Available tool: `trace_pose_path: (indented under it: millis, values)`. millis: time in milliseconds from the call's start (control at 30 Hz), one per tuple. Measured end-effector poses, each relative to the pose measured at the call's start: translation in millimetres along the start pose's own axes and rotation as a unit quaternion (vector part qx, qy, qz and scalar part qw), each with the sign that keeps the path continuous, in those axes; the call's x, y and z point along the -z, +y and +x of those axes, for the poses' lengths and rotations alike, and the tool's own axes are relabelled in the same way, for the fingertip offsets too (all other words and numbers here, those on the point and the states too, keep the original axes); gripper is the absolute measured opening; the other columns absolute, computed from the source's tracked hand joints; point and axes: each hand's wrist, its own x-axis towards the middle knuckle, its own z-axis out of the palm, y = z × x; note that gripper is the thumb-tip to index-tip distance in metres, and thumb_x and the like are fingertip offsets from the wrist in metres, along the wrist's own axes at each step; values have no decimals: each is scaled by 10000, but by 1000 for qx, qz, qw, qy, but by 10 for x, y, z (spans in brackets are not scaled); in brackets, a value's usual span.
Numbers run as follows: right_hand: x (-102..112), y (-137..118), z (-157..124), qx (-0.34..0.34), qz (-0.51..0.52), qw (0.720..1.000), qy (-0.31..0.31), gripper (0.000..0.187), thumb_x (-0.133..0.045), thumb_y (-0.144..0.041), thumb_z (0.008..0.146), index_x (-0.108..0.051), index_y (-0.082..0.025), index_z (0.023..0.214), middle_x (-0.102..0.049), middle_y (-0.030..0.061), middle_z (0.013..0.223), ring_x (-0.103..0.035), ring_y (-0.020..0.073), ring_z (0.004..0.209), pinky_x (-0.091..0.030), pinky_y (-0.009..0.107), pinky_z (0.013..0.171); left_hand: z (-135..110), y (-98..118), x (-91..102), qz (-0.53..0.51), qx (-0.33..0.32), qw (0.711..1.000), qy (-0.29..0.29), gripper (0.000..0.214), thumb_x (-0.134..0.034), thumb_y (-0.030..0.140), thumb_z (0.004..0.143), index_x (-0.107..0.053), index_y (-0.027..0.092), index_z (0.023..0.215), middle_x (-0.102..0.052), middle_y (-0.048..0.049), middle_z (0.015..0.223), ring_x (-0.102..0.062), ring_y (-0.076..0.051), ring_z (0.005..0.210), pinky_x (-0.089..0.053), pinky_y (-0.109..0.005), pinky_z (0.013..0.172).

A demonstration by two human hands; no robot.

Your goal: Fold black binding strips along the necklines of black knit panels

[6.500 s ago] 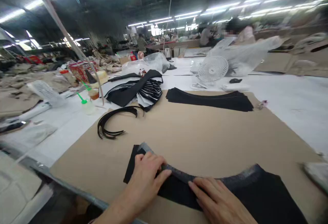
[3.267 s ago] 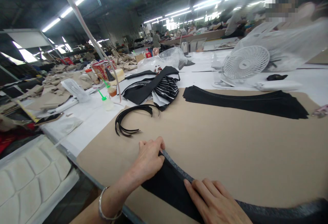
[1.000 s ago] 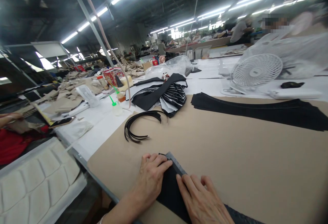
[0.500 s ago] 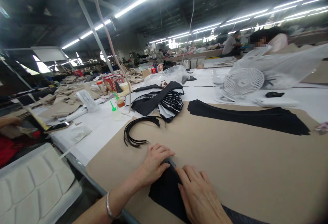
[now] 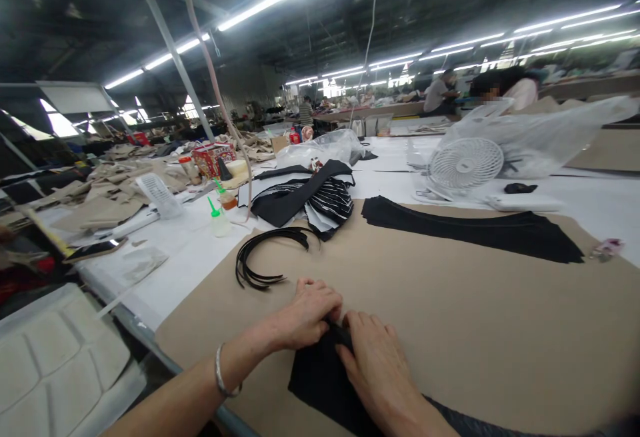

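A black fabric piece (image 5: pixel 320 380) lies on the brown sheet (image 5: pixel 465 317) in front of me, its far edge turned up. My left hand (image 5: pixel 315 312) is closed on that edge at the far left corner, with thumb and fingertips pinching it. Right beside it, my right hand (image 5: pixel 377 360) has its fingers curled over the same edge and its thumb on the black surface. The palm hides part of the piece, which runs on under my right wrist to the bottom of the view. Several thin black strips (image 5: pixel 245 260) lie in a curve beyond my left hand.
Farther back lie a stack of black pieces (image 5: pixel 320 200) and a long curved black stack (image 5: pixel 465 227). A white fan (image 5: pixel 466 162), a clear plastic bag (image 5: pixel 560 130) and small green-tipped bottles (image 5: pixel 215 214) stand on the white table. Pale panels (image 5: pixel 60 357) sit at the lower left.
My fingers have folded the far edge of the black piece over, covering its grey strip. My right hand has shifted slightly up and left, and the whole view has turned a little right.
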Motion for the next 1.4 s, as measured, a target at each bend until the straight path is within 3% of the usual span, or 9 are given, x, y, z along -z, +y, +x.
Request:
trace_pose_path:
  millis: [133,300,467,633,967,1200,1300,1400]
  values:
    - [12,-16,48,-15,34,999,-21,193,-620,-96,778,-632,-196,943,-664,55,924,-598,261,895,-373,378,770,-9,-24,0,-12,-6,1000,-6,401,-522,12,641,-559,250,961,-637,23,890,-543,-193,947,-277,-460,985]
    - [15,19,54,-17,53,998,-20,133,-603,-95,801,-628,-219,841,-651,19,863,-600,229,866,-403,334,736,-14,-82,1,-26,-32,999,1,262,-568,59,723,-654,273,849,-656,26,948,-543,-192,1038,-147,-505,1069]
    - [-20,58,14,2,78,997,5,166,-574,-55,801,-609,-216,821,-630,15,836,-587,213,833,-425,317,734,-11,-115,-49,-29,-39,998,28,246,-562,79,782,-685,280,851,-668,31,930,-558,-164,1025,-203,-436,1059]
    - [-99,82,-39,26,91,995,25,199,-533,-26,807,-612,-202,854,-616,30,857,-579,209,820,-433,320,740,-5,-137,-96,-11,-63,997,41,243,-556,83,808,-698,280,820,-687,26,871,-564,-160,992,-189,-438,1065]
    - [-271,154,-136,142,-9,984,112,214,-542,-13,768,-623,-198,839,-571,31,800,-483,203,748,-341,329,720,-155,-195,-60,81,-144,985,44,330,-520,60,824,-670,317,967,-694,26,984,-518,-177,1120,-90,-470,1110]
    - [-237,115,-180,209,-110,959,159,263,-582,-28,670,-636,-162,890,-562,42,789,-448,218,753,-307,364,699,-288,-193,-87,148,-149,975,67,370,-461,92,886,-626,338,1108,-606,-29,1193,-439,-194,1227,-95,-472,1112]
    - [-205,100,-170,206,-115,960,152,258,-570,-27,672,-637,-169,877,-568,46,794,-451,224,765,-301,377,722,-324,-190,-137,147,-128,976,97,374,-467,91,884,-637,351,1093,-585,-37,1170,-440,-203,1210,-130,-465,1091]
    - [-167,93,-154,168,-76,978,94,259,-553,-32,707,-640,-189,893,-583,46,833,-467,229,799,-292,375,741,-357,-213,-210,109,-93,980,139,400,-429,60,890,-633,332,1102,-597,-24,1113,-488,-183,1126,-179,-435,1045]
